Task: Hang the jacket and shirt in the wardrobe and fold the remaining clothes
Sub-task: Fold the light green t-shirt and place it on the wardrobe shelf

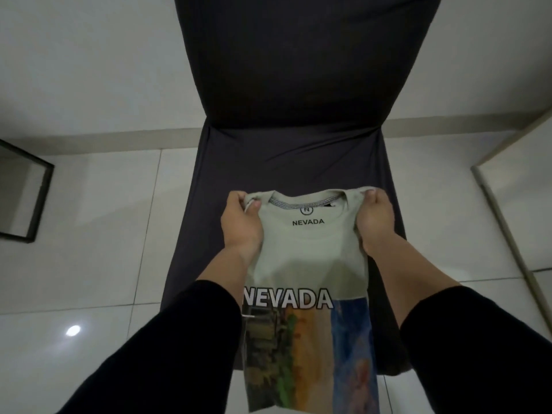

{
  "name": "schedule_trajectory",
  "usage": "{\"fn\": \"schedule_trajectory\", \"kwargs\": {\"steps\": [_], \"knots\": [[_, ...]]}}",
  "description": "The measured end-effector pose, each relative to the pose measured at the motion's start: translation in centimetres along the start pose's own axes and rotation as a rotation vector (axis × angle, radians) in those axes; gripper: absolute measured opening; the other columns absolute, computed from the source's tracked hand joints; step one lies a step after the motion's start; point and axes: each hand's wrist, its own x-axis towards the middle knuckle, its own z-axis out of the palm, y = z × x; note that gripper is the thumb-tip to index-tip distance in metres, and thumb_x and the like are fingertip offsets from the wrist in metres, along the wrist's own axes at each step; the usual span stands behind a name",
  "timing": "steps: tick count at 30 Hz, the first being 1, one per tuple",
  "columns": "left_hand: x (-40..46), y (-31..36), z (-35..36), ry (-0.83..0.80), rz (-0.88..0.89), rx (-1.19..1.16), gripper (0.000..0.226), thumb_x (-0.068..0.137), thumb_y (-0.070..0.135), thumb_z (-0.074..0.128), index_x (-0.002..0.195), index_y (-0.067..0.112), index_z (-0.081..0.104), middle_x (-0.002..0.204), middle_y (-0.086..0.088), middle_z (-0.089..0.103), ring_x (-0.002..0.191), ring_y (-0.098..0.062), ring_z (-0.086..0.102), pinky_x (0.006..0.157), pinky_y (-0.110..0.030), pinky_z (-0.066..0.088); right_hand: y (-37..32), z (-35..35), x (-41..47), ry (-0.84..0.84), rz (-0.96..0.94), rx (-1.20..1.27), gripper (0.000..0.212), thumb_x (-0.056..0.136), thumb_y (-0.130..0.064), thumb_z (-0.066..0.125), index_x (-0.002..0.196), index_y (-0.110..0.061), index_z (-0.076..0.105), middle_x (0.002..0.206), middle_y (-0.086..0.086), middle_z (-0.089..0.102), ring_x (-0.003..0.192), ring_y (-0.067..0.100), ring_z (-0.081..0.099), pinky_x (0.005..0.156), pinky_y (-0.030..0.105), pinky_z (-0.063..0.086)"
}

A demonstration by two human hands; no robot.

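So the pale green NEVADA t-shirt (307, 255) is held up over the dark chair (286, 138) seat, near its front edge; left hand (240, 222) is clamped on one shoulder, right hand (375, 218) on the other; sides folded in, hem hanging past the front edge.

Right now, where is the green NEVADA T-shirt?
In the head view the T-shirt is at centre, held up over the dark chair seat; the left hand and right hand each pinch a shoulder beside the collar.
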Motion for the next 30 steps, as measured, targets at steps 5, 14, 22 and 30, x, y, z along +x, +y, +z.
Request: {"fn": "schedule_trajectory", "kwargs": {"steps": [5,14,22,30], "knots": [[-0.1,-0.3,0.6,0.088,0.029,0.164,0.016,0.097,0.023,0.05,0.108,0.012,0.054,0.116,-0.007,0.055,0.099,-0.022,0.055,0.079,-0.024,0.036,-0.4,0.6,-0.2,-0.014,-0.159,-0.419,0.034,0.1,-0.019,0.033,0.128,-0.018,0.053,0.122,0.015,0.058,0.11,0.035,0.055,0.081,0.031,0.037],[-5.0,-1.0,-0.3,0.116,-0.006,0.517,0.043,0.1,0.037,0.038,0.132,0.01,0.045,0.13,-0.01,0.049,0.119,-0.026,0.047,0.09,-0.036,0.039,-2.4,3.8,-3.7,-0.376,-0.682,-1.04,0.055,0.096,-0.058,0.026,0.132,-0.026,0.052,0.134,0.002,0.049,0.128,0.024,0.039,0.114,0.05,0.014],[-7.0,-2.5,-1.2,0.015,0.035,0.656,0.044,0.1,0.044,0.032,0.125,0.013,0.051,0.128,-0.007,0.048,0.12,-0.026,0.041,0.087,-0.038,0.039,-2.9,3.4,-5.6,-0.611,-0.582,-1.013,0.054,0.084,-0.066,0.048,0.105,-0.018,0.062,0.11,0.003,0.066,0.102,0.025,0.061,0.076,0.033,0.044],[-12.8,-1.1,-4.8,-0.367,-0.27,0.017,0.072,0.06,0.084,0.054,0.1,0.027,0.07,0.101,0.008,0.072,0.101,-0.016,0.066,0.095,-0.038,0.05,-7.8,-2.3,-9.8,-0.64,-0.544,-0.668,0.041,0.087,-0.052,0.058,0.058,-0.023,0.053,0.06,-0.006,0.055,0.058,0.009,0.053,0.054,0.028,0.037]]}}
